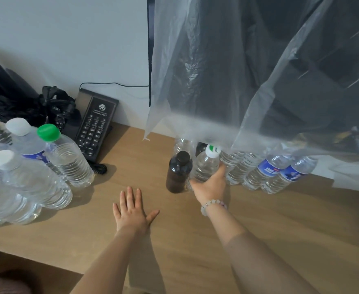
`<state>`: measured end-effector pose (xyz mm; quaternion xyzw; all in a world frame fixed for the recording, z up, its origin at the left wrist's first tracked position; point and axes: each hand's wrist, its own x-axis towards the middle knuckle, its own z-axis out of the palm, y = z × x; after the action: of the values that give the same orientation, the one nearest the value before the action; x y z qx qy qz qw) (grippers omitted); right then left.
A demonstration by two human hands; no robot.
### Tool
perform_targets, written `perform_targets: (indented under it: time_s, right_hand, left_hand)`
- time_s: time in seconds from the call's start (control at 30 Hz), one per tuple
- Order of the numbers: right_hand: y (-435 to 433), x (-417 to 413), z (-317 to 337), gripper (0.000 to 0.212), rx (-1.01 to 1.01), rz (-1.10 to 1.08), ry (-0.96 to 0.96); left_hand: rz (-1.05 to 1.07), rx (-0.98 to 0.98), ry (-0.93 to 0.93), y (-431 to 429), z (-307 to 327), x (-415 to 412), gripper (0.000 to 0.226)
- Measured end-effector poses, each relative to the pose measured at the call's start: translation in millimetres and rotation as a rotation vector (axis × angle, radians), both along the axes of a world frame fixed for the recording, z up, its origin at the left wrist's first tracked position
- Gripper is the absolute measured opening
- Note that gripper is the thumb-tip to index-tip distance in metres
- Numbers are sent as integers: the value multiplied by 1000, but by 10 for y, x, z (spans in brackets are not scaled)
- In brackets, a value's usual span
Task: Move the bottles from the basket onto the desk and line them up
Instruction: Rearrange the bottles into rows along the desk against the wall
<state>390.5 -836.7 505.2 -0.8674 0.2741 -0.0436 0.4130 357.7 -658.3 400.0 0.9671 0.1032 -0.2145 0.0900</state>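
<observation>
My right hand point(211, 184) grips a clear water bottle with a white and green cap point(206, 164), standing upright on the wooden desk point(259, 219). Just left of it stands a dark brown bottle with a black cap point(177, 171). To its right, a row of clear bottles, two with blue labels point(267, 168), runs along the back, partly under hanging plastic. My left hand point(132, 210) lies flat on the desk, fingers spread, holding nothing. No basket is in view.
A group of clear bottles point(32, 172), one with a green cap point(48, 132), stands at the left. A black desk phone point(92, 126) and black plastic bags point(25, 102) sit behind them. A translucent plastic sheet point(248, 81) hangs over the back right.
</observation>
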Motion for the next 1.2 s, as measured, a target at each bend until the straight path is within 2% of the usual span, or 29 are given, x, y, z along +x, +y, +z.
perform_targets:
  time_s: [0.1, 0.23, 0.43, 0.5, 0.6, 0.63, 0.7, 0.83, 1.0, 1.2]
  right_hand:
    - [-38, -31, 51, 74, 1, 29, 131]
    - [-50, -156, 80, 74, 148, 48, 218]
    - [115, -410, -27, 47, 110, 37, 284]
    - [242, -409, -63, 41, 91, 117, 350]
    - [529, -358, -77, 22, 40, 304, 409]
    - [635, -345, -46, 23, 43, 357, 409]
    - [848, -316, 18, 37, 66, 445, 389]
    - [1269, -292, 230, 51, 51, 604, 271]
    - [1758, -226, 535, 62, 74, 688, 52]
    - [2171, -178, 763, 94, 77, 741, -173]
  left_hand:
    - [-11, 8, 71, -8, 46, 44, 92]
    - [-4, -37, 76, -17, 137, 52, 85]
    - [-46, -77, 49, 133, 191, -241, 78]
    - [-20, -86, 5, 223, 285, -322, 76]
    - [114, -93, -154, 421, 508, -400, 70]
    - [158, -103, -212, 503, 587, -419, 69]
    - [241, -138, -307, 693, 749, -477, 68]
    - [411, -181, -410, 1103, 1006, -674, 68]
    - [579, -194, -522, 1512, 1246, -931, 69]
    - [696, -254, -675, 1879, 1480, -1069, 73]
